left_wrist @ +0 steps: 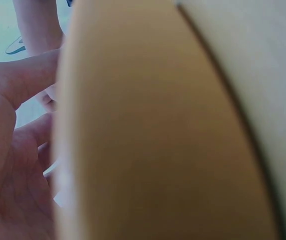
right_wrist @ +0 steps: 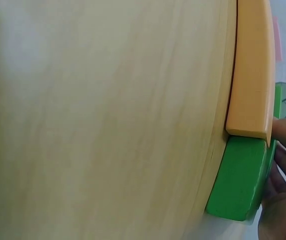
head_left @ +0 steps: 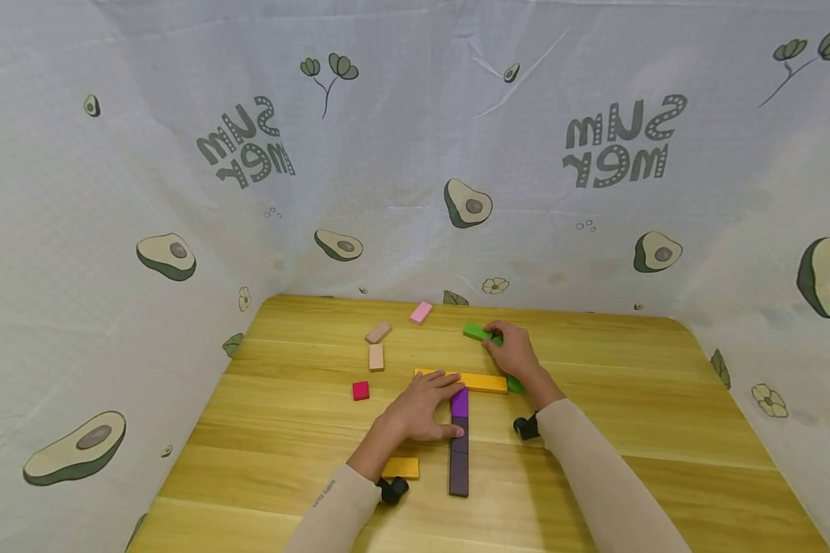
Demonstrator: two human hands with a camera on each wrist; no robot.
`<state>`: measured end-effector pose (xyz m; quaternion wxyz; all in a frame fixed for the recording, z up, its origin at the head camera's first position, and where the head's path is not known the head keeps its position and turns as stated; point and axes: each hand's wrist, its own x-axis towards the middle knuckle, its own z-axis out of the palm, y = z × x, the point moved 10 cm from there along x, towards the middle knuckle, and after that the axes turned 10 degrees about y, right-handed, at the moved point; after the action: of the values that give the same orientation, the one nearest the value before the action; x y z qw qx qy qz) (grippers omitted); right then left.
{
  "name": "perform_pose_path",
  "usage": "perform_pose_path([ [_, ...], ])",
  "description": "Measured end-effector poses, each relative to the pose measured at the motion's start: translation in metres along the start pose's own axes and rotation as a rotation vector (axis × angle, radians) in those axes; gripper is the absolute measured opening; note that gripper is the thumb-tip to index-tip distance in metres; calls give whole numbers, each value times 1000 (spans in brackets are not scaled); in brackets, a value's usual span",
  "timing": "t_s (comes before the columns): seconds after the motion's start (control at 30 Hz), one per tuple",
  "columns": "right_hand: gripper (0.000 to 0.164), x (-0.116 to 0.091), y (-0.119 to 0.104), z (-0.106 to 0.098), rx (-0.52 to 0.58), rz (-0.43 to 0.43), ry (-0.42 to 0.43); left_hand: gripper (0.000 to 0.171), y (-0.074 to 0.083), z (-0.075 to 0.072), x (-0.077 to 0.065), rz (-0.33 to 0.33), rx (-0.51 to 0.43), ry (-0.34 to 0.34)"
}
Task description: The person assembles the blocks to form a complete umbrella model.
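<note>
My left hand [head_left: 420,407] lies palm down with fingers spread. Its fingertips rest at the long yellow block [head_left: 484,382] and its thumb touches the dark purple block [head_left: 460,442]. A bright purple block [head_left: 459,402] shows between them, joining the yellow bar to the dark column below. Beyond the bar, my right hand [head_left: 515,353] pinches a green block [head_left: 498,339] between thumb and fingers, beside a lighter green block [head_left: 476,332]. Another green block [right_wrist: 237,177] touches the yellow bar's right end, partly hidden by the right wrist in the head view.
Left of the bar lie a red cube [head_left: 361,391] and two tan blocks [head_left: 376,357]. A pink block [head_left: 421,312] sits near the back edge. Near my left wrist is a yellow block [head_left: 403,468], large and blurred in the left wrist view. A printed curtain [head_left: 401,153] surrounds the wooden table [head_left: 595,461].
</note>
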<state>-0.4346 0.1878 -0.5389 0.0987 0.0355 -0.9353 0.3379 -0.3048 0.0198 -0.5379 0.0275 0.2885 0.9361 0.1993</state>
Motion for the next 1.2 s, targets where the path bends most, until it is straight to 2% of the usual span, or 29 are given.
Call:
perform_pose_path([
  [0.13, 39, -2, 0, -1, 20, -8, -14, 81, 1, 0, -1, 2, 2, -4],
  [0.3, 55, -9, -3, -4, 44, -70, -41, 81, 2, 0, -1, 2, -5, -3],
  [0.43, 69, -18, -1, -8, 25, -125, -65, 81, 2, 0, -2, 2, -14, -2],
  [0.6, 82, -31, 7, -9, -15, -143, -125, 81, 1, -1, -2, 7, -10, 3],
  [0.9, 88, -49, 4, -17, -63, -186, -182, 81, -1, 0, -2, 9, -25, 6],
  [1.2, 92, -56, 4, -18, -85, -205, -218, 81, 1, 0, -1, -2, -18, -3],
])
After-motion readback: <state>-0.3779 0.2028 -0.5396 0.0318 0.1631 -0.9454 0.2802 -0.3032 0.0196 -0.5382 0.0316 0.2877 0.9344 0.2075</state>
